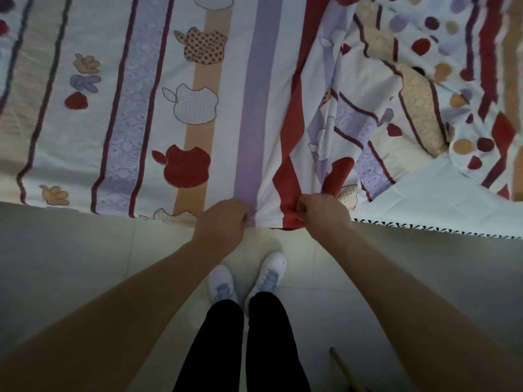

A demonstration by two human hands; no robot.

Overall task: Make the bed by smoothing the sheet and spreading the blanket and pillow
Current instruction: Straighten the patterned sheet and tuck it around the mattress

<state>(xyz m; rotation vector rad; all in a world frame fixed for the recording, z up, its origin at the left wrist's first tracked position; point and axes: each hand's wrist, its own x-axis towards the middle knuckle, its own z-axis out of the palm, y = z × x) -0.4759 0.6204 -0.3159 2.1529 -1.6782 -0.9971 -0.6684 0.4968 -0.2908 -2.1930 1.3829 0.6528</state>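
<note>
A patterned sheet [147, 103] with stripes and apple shapes in red, lilac and tan covers the bed. It lies flat on the left and is bunched and folded on the right [396, 89]. My left hand [222, 220] grips the sheet's near edge at the lilac stripe. My right hand [322, 212] pinches the same edge at the red stripe, a short gap away. Plain white fabric [441, 202] with a dark zigzag trim shows below the folds at the right. A pillow is not recognisable in view.
I stand on a pale tiled floor [85, 264] right against the bed's edge, in white shoes [246, 278] and black trousers. A thin wooden stick [343, 369] lies on the floor at the lower right.
</note>
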